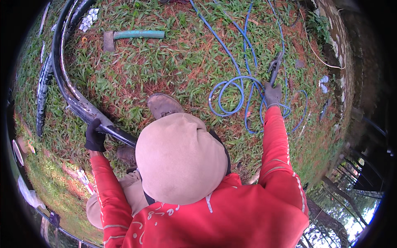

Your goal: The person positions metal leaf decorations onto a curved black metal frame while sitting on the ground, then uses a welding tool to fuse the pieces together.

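Observation:
My left hand (95, 135), in a black glove, is closed around the lower part of a long curved black bar (74, 97) with scuffed, pale patches along it. The bar sweeps up toward the far left, and its near end is hidden behind my raised knee. Out to the right, my right hand (273, 94), in a grey glove, grips a dark clamp-like hand tool (274, 69) that points away from me. Its exact kind is unclear. Just left of that hand, a blue hose or cable (244, 78) lies in loops on the grass; whether it joins the tool cannot be made out.
A hammer-like tool (138, 34) with a green handle lies on the grass ahead. A black strip (42, 97) rests at the far left, near silvery flower-shaped pieces (89, 19). My brown shoe (163, 105) is between my hands. A rough wall edge (340, 62) borders the right.

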Demonstrator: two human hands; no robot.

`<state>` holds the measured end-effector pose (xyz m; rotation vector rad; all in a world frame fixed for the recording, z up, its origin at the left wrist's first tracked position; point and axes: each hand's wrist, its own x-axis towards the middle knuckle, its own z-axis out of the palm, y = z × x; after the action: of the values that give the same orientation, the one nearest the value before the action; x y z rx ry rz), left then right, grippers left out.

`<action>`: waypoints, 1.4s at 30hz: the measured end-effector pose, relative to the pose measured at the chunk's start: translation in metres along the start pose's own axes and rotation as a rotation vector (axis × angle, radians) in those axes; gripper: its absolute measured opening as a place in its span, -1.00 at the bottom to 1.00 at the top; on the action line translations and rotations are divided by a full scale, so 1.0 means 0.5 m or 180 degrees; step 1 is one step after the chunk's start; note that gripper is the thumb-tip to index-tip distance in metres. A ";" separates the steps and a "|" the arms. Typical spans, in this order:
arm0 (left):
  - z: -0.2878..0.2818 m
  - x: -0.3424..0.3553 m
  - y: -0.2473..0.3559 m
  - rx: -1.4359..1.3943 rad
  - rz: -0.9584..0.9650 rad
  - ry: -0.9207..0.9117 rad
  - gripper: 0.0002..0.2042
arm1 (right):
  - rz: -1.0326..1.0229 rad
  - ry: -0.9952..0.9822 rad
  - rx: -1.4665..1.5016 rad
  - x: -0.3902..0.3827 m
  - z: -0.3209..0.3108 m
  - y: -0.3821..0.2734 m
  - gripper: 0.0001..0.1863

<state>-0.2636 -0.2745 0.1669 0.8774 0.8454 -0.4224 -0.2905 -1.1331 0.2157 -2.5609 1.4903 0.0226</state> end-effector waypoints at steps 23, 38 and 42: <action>0.067 -0.021 -0.003 0.0118 0.0039 0.0201 -0.72 | -0.0275 -0.3418 0.3589 -0.312 -0.133 -0.259 -0.50; 0.081 -0.040 0.013 0.0363 0.0133 0.0278 -0.75 | -0.2532 -0.3762 0.0899 -0.531 0.021 -0.439 -0.40; 0.079 -0.029 0.010 0.0306 0.0117 0.0245 -0.79 | -0.2473 -0.3936 0.1059 -0.569 0.024 -0.468 -0.35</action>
<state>-0.2509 -0.3035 0.1949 1.0019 0.8840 -0.4017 -0.2292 -0.7731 0.2671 -1.9269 0.0339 0.9325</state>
